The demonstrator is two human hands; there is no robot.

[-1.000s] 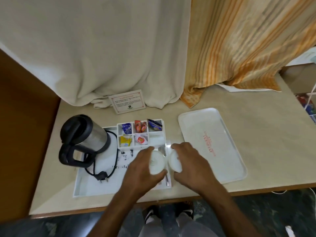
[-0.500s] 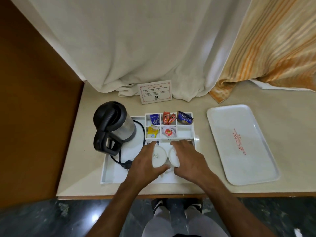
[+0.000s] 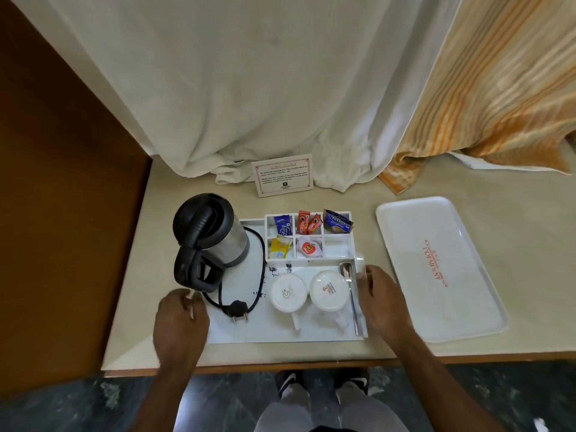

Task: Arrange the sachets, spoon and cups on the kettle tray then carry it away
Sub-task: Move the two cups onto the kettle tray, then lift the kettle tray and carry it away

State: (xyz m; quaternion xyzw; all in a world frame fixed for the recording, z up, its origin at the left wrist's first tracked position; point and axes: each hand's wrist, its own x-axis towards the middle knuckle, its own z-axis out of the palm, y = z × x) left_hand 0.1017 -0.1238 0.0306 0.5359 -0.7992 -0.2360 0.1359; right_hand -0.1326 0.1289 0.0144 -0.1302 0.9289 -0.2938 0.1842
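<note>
The white kettle tray lies on the beige table. Its back compartments hold several sachets. Two white cups stand upside down side by side on the tray's front right part. A metal spoon lies along the right rim beside them. The black and steel kettle stands on the left part, its cord and plug coiled in front. My left hand curls over the tray's front left edge. My right hand clasps the right rim, thumb on top.
A second, flat white tray with red lettering lies to the right on the table. A printed card leans against the white curtain behind. A brown wall is close on the left. The table's front edge is near my feet.
My hands have let go of the two upturned cups and moved apart to the tray's left and right edges. The spoon now shows beside the right cup.
</note>
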